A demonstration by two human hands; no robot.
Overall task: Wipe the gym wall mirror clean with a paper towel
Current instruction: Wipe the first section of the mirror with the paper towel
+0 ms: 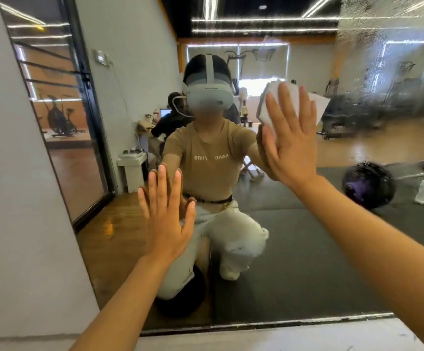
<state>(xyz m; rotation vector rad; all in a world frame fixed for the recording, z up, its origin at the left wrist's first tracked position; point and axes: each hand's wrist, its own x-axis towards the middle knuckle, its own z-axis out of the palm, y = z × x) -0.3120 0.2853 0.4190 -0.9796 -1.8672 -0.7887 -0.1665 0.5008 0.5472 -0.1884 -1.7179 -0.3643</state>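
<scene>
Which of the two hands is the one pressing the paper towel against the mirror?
The right hand, raised higher, presses the folded white paper towel flat against the mirror. The left hand rests bare on the glass, lower down, with no towel under it.

— Where are the two arms?
— Both reach far forward. The left hand [166, 219] is lower, on the left, flat, fingers straight and spread.
— And the right hand [288, 145]?
— Higher, on the right. Its fingers are straight too, pointing up, palm pressing forward.
</scene>
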